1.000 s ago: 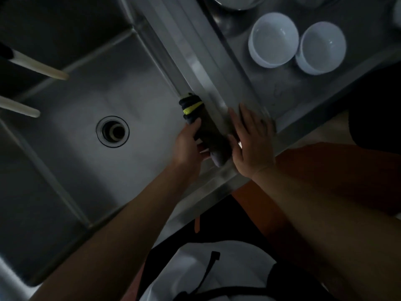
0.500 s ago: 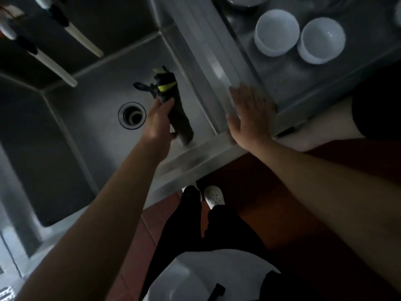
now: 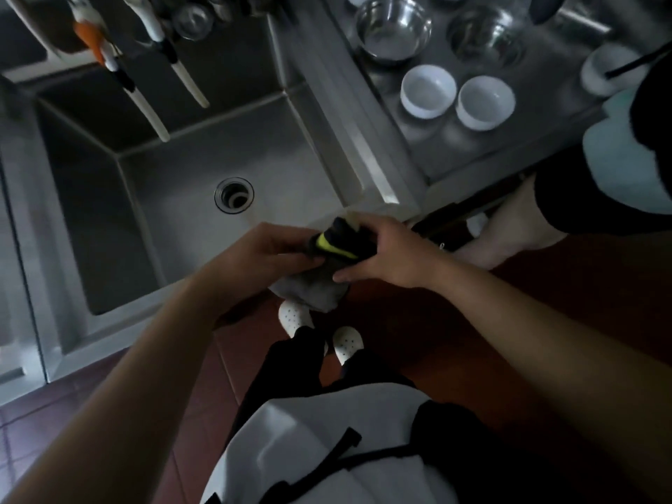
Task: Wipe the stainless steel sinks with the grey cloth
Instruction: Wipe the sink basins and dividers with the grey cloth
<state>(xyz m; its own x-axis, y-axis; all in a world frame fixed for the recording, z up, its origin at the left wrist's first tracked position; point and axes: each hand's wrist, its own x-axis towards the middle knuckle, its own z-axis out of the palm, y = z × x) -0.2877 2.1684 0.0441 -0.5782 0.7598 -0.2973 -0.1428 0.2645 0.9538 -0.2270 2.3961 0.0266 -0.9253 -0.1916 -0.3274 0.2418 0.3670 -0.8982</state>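
So the grey cloth [image 3: 312, 289] has come off the sink [image 3: 189, 212] wall and is now bunched in front of the near rim, left hand [image 3: 269, 249] and right hand [image 3: 385, 252] both pinching it, probably refolding before more wiping.

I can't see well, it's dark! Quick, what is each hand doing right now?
Left hand: closed on the grey cloth.
Right hand: fingers closed on the same grey cloth, at its dark end with the yellow stripe.
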